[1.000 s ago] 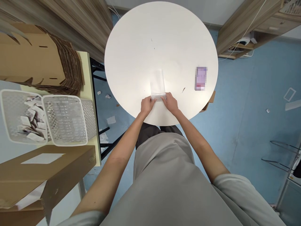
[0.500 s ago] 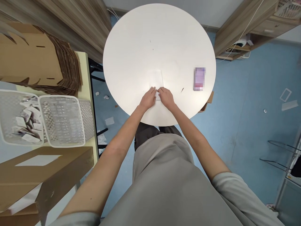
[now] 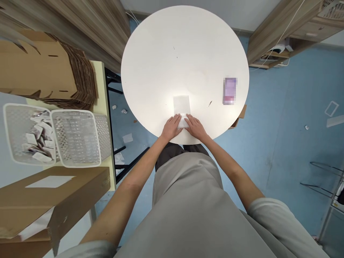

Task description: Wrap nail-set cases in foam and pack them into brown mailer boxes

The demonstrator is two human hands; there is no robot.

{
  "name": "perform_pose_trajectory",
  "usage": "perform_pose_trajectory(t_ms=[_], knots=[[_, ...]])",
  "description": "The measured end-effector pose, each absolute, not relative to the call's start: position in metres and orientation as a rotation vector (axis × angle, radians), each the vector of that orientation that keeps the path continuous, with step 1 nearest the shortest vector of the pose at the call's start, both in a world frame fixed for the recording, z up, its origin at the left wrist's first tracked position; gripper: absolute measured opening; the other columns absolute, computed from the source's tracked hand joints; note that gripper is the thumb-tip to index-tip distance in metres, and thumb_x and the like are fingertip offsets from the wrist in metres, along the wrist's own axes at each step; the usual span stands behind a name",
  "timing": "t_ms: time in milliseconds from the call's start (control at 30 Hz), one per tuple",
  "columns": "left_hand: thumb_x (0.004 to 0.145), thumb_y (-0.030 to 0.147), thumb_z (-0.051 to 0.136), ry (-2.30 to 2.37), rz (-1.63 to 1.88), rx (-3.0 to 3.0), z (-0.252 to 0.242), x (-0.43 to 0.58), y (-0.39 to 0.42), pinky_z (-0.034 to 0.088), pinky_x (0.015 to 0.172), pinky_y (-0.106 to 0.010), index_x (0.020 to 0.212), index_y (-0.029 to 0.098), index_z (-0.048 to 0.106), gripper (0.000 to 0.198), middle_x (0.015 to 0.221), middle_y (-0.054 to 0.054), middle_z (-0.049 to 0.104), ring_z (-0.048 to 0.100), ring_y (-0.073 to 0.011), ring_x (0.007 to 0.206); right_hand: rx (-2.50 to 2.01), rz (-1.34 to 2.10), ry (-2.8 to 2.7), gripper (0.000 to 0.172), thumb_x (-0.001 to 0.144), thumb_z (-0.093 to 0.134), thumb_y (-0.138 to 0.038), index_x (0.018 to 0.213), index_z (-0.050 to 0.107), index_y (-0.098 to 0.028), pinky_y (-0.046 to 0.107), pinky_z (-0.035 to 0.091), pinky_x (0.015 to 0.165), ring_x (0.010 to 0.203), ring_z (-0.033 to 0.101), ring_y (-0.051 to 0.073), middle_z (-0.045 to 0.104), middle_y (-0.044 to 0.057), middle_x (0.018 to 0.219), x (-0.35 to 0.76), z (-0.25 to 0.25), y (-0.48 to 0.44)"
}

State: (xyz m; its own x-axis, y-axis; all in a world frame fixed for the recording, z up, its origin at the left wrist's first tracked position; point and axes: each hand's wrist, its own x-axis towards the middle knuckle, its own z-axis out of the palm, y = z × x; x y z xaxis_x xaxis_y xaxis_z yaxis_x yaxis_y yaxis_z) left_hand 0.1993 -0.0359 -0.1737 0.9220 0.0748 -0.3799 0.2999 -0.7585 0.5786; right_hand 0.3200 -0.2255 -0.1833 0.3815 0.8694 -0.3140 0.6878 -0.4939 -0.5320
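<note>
A thin white sheet (image 3: 182,104) lies near the front edge of the round white table (image 3: 185,43). Its near end is a brighter, folded-looking part (image 3: 183,122) between my hands; whether something is inside cannot be made out. My left hand (image 3: 171,128) grips the left side of this near end, fingers forward and thumb closer to me. On the right side, my right hand (image 3: 196,128) holds it in the same way, its fingertips close to those of my left. The sheet's far part rests flat, untouched.
A purple pixelated box-shaped item (image 3: 229,91) is at the table's right. On a side table at left stand stacked cardboard (image 3: 53,68), two white plastic baskets (image 3: 76,111) with packed items, and a cardboard box (image 3: 80,190). A wooden cabinet (image 3: 268,36) is at right.
Both hands have drawn closer to me, toward the table's front edge, and the white sheet has come with them. The view has shifted slightly.
</note>
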Motion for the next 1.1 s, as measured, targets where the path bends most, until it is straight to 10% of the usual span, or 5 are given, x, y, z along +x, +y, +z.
perform_pose_trajectory(t_ms=[300, 567, 900, 1100], knots=[[0.112, 0.064, 0.047, 0.377, -0.462, 2.213, -0.170, 0.206, -0.017, 0.042, 0.134, -0.051, 0.164, 0.017, 0.058, 0.072, 0.172, -0.017, 0.058, 0.055, -0.0378, 0.159, -2.323, 0.843, -1.217, 0.056, 0.120, 0.040, -0.052, 0.163, 0.059, -0.021, 0.055, 0.054, 0.126, 0.155, 0.060, 0.035, 0.062, 0.017, 0.169, 0.336, -0.176, -0.225], [0.115, 0.051, 0.050, 0.803, -0.489, 2.150, -0.170, 0.252, -0.010, 0.058, 0.103, -0.047, 0.102, 0.020, 0.072, 0.040, 0.125, -0.019, 0.071, 0.072, -0.0357, 0.113, -2.479, 0.862, -0.792, 0.050, 0.119, 0.046, -0.057, 0.150, 0.064, -0.021, 0.047, 0.064, 0.098, 0.118, 0.074, 0.034, 0.071, 0.017, 0.144, 0.368, -0.188, -0.175], [0.100, 0.009, 0.061, 0.614, -0.284, 2.375, -0.176, 0.288, -0.010, 0.048, 0.122, -0.054, 0.142, 0.016, 0.068, 0.043, 0.151, -0.021, 0.067, 0.060, -0.0395, 0.145, -2.450, 0.662, -1.064, 0.028, 0.112, 0.050, -0.016, 0.128, 0.073, -0.018, 0.055, 0.051, 0.118, 0.134, 0.062, 0.036, 0.072, 0.019, 0.139, 0.385, -0.185, -0.135], [0.100, 0.017, 0.059, 0.380, -0.332, 2.388, -0.177, 0.275, 0.000, 0.044, 0.130, -0.051, 0.157, 0.014, 0.062, 0.057, 0.163, -0.018, 0.064, 0.060, -0.0354, 0.152, -2.376, 0.763, -1.155, 0.040, 0.115, 0.047, -0.023, 0.150, 0.064, -0.016, 0.049, 0.052, 0.120, 0.150, 0.059, 0.033, 0.066, 0.018, 0.160, 0.377, -0.183, -0.154]])
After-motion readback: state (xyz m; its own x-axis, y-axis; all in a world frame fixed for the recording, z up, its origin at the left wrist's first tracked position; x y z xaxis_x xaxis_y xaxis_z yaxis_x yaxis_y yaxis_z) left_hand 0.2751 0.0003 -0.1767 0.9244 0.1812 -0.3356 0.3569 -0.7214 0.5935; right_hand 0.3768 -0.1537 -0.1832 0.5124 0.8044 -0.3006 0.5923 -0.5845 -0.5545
